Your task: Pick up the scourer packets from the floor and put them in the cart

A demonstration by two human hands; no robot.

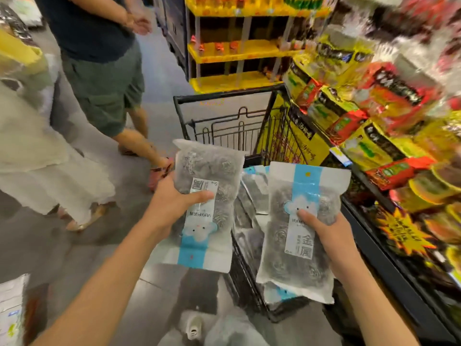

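My left hand grips one scourer packet, white and blue with grey steel-wool balls inside, held upside down beside the cart's left wall. My right hand holds a second scourer packet upright over the black wire cart. Several more packets lie inside the cart between my hands. Another packet lies on the floor at the far left edge.
Two people stand on the left: one in green shorts, one in a pale skirt. Shelves of yellow and red snack packs run along the right, close to the cart. A yellow display rack stands behind the cart.
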